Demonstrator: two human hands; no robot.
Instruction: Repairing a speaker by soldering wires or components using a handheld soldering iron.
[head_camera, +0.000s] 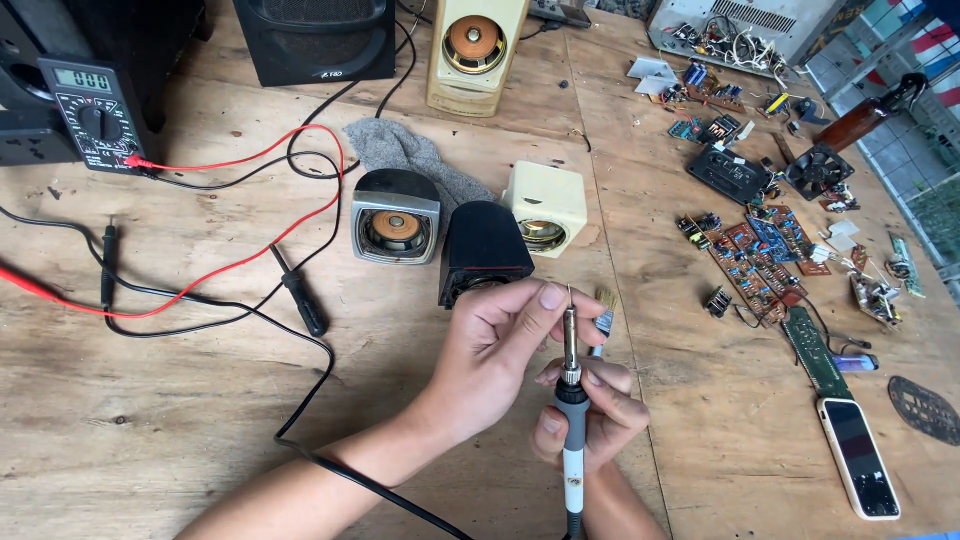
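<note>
1. Wooden table (200, 420) carries the bench clutter; above its near edge both hands hold a soldering iron (571, 400) upright, tip up.
2. Right hand (590, 410) is wrapped around the iron's grey and white handle, its grip closed on it.
3. Left hand (500, 350) reaches across, thumb and fingers pinched narrow on the metal barrel just below the tip.
4. Behind the hands lie a small brush (603, 310), a black speaker (482, 250), a silver one (396, 222) and a cream one (545, 207).
5. Risk, as I judge it: a hot barrel would burn the pinching fingers.
6. The iron's black cord (330, 465) runs under the left forearm; a snag could jerk the tip toward the hands or the black speaker.
</note>
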